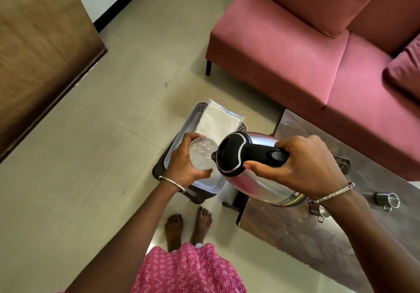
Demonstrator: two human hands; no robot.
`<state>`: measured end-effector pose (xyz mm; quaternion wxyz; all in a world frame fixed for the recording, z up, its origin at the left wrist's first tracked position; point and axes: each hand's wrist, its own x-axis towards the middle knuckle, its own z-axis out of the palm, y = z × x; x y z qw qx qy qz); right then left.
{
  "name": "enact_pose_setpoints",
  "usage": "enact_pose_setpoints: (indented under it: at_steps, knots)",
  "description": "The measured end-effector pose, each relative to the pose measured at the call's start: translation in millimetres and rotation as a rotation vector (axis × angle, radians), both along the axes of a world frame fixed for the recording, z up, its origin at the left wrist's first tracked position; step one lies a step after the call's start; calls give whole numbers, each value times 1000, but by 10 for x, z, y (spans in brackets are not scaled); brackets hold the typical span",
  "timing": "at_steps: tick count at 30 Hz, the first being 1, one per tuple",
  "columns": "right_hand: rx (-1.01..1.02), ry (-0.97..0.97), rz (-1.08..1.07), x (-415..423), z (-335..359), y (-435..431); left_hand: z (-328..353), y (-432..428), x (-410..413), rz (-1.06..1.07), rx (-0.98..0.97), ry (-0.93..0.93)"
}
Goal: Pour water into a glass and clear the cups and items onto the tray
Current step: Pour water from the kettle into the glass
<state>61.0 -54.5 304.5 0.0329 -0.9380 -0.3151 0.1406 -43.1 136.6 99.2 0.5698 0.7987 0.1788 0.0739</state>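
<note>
Above the tray (176, 144), which sits on a dark stool with a white plastic-wrapped packet (218, 120) lying in it, we note the left hand (184, 163) wrapped around a clear glass (203, 154). Water is visible inside the glass. The right hand (304, 163) grips the black handle of a steel kettle (254, 174), tilted with its spout at the glass rim. On the table (318, 242) to the right we record two small steel cups (387, 200), one partly hidden behind the right wrist; their contents cannot be determined.
</note>
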Motion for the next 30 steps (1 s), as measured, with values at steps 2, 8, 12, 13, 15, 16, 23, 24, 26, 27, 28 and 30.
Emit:
enact_pose_setpoints:
  at_steps: [2,8,12,13,15,16,23,24,26,27,28,30]
  knots:
    - [-6,-1,4,-9,2,16,-16,4,-8,3,2,2]
    - [-23,-27,14,-31,0,63,-30,14,-21,11,5,6]
    - [-28,-23,23,-19,2,77,-32,10,-25,20,2,14]
    - [-31,-24,27,-18,5,81,-34,8,-25,18,0,14]
    - [-41,-27,32,-20,9,91,-36,4,-27,18,-6,14]
    - [-46,-27,31,-19,7,93,-38,1,-27,17,-8,14]
    - [-66,-41,30,-4,13,66,-33,-18,-12,9,-15,23]
    - [-67,-42,26,-1,10,59,-32,-23,-8,14,-15,25]
    - [-68,-44,21,8,6,48,-28,-31,1,19,-12,29]
    - [-67,-46,20,11,7,44,-26,-35,6,18,-14,29]
    - [-65,-46,20,15,8,39,-25,-38,9,16,-18,29]
    - [-70,-46,19,21,9,28,-18,-46,14,10,-16,37]
